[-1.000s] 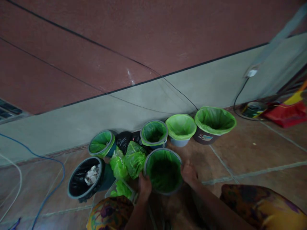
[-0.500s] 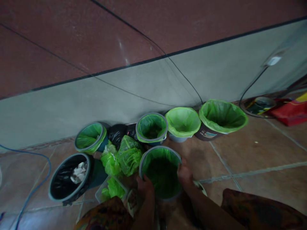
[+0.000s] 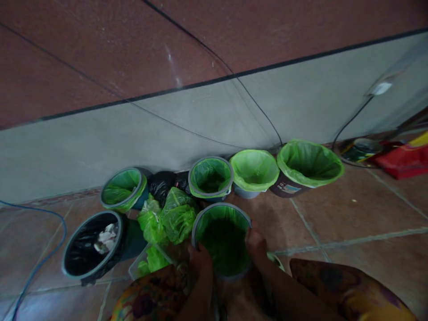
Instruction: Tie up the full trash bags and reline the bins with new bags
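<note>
Between my knees stands a trash bin with a grey rim and a green liner; its inside is dark. My left hand grips the rim on the left side, thumb over the edge. On the opposite side, my right hand is closed round the rim. Just behind it is another grey-rimmed bin lined in green. Bunched green plastic bags lie to the left, beside a clear tub with green plastic in it.
Along the wall stand a pale lined bin, a brown lined bin and a blue-green one. A black-lined bin lies tilted with crumpled white paper inside. A blue cable crosses the floor at left; a red object sits far right.
Both hands keep their hold on the bin's rim. The view has shifted slightly, and my patterned-clothed knees have come further into view.
</note>
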Motion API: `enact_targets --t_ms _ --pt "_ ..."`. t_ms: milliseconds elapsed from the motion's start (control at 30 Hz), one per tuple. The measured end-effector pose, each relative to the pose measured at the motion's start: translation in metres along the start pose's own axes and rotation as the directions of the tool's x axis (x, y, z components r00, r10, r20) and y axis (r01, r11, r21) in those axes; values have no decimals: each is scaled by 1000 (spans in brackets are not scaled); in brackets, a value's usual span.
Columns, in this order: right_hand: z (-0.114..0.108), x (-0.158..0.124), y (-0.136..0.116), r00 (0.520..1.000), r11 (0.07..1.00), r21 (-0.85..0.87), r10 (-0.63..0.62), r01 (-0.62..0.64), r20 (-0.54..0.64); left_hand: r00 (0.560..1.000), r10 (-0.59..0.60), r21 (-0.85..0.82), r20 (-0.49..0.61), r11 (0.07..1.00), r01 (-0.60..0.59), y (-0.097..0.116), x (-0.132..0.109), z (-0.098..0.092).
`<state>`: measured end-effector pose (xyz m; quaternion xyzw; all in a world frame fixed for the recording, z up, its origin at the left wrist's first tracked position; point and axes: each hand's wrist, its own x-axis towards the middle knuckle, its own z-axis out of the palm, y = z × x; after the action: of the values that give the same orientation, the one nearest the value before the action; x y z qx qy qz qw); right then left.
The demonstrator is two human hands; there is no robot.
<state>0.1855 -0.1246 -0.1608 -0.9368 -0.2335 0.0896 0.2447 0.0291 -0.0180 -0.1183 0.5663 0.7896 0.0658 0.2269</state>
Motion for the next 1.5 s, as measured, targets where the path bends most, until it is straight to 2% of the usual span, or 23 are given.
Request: enact_targets --t_ms 133,333,533,767,933,1067,1200,1333,1500 --pt "1 1 0 1000 999 -22 27 -27 -3 1000 -5 -11 -25 1000 5 0 -1 0" --pt "6 0 4 998 999 -8 -46 46 -51 999 -32 -32 -20 999 32 5 -5 -5" --pt "12 0 8 997 996 -82 -39 34 -67 1000 -19 -18 -20 1000 19 7 -6 -8" --pt "8 0 5 998 999 -44 -28 26 -52 1000 -18 -14 -16 1000 18 6 -5 -6" --pt "9 0 7 996 995 -71 -76 72 -55 1000 -16 -19 -24 1000 15 5 -5 -5" --pt "11 -1 9 991 993 -89 -85 76 -101 1000 -14 -26 -27 1000 13 5 -5 -5" --pt "12 -1 10 992 993 -74 -98 92 -82 999 -19 -37 -32 999 18 5 -6 -6" --pt "12 0 9 992 995 -75 -80 73 -98 999 -43 -25 -24 999 42 5 -6 -6" --pt "9 -1 6 997 998 -53 -45 41 -64 1000 -17 -32 -24 999 17 4 -5 -6"
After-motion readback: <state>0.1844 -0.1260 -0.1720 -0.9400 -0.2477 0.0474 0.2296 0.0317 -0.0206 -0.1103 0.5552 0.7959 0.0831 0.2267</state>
